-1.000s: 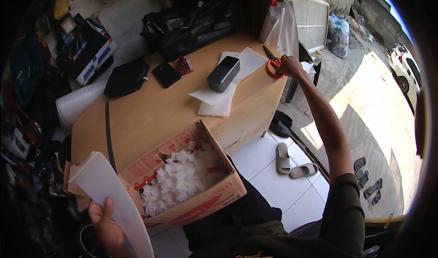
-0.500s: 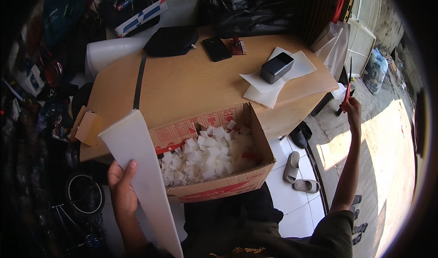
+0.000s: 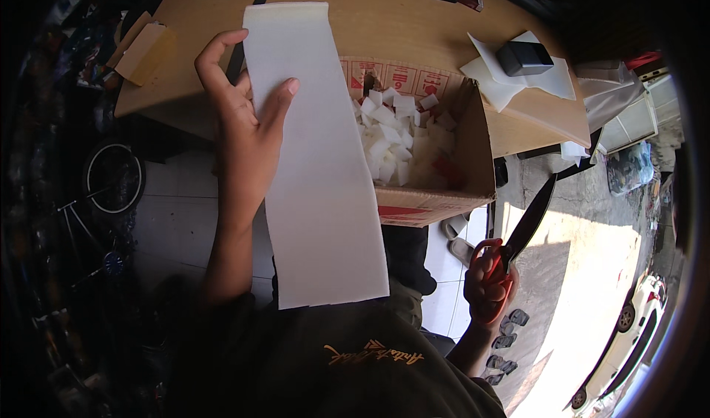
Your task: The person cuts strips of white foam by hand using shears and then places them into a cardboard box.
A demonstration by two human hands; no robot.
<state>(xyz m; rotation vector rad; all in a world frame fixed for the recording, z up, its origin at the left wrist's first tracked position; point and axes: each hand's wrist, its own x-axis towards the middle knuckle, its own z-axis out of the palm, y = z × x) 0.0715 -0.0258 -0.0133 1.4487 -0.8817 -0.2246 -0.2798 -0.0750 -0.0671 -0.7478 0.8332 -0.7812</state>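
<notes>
At 10 o'clock our left hand (image 3: pixel 248 118) pinches a long, flat, white foam strip (image 3: pixel 325 189), thumb in front, index at its left edge; at 4, our right hand (image 3: pixel 487 292) is clamped on red-handled scissors w/ dark metal blades (image 3: pixel 534 214) aimed toward 1. Risk: strip's lower end looks unheld, so it could sway or fold if blades meet it; a light pinch might let it slip, & careless crossing could nick our left hand. Vs. prev. frame: strip's higher, more face-on, scissors nearer our body, & brown cardboard box (image 3: pixel 444 205) at 2 now sits partly behind strip.
</notes>
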